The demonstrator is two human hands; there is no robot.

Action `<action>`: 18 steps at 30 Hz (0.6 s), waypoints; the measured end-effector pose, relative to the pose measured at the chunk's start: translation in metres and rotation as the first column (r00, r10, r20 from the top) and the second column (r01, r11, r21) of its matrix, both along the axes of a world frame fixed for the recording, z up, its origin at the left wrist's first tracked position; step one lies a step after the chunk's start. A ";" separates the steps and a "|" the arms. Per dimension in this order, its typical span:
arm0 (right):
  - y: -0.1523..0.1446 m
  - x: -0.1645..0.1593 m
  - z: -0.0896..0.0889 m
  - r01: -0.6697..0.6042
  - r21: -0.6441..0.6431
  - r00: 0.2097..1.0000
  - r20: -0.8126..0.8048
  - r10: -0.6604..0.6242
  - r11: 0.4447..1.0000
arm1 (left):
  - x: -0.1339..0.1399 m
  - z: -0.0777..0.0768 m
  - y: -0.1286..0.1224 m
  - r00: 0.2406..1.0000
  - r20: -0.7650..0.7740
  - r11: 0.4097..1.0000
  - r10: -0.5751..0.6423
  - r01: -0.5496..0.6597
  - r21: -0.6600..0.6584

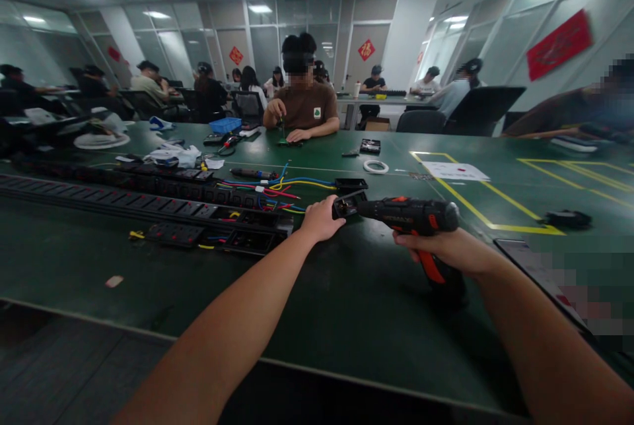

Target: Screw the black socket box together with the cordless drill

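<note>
Right now, the right hand has its fingers wrapped around a black-and-orange drill, which points left at a small black box; whether they touch is too small to tell. The left hand grips that box from the left, over the green tabletop. Coloured wires and long black strips lie farther left; a white ring lies beyond the box.
</note>
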State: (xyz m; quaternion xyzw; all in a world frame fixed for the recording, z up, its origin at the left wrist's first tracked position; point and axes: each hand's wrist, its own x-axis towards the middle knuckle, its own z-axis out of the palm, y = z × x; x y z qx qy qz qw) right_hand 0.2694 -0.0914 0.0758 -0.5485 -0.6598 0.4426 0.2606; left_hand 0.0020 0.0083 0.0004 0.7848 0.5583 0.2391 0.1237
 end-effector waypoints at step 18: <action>-0.001 -0.003 0.003 -0.022 0.019 1.000 0.006 0.021 1.000 | 0.000 0.003 -0.002 1.000 -0.008 1.000 0.002 -0.002 0.009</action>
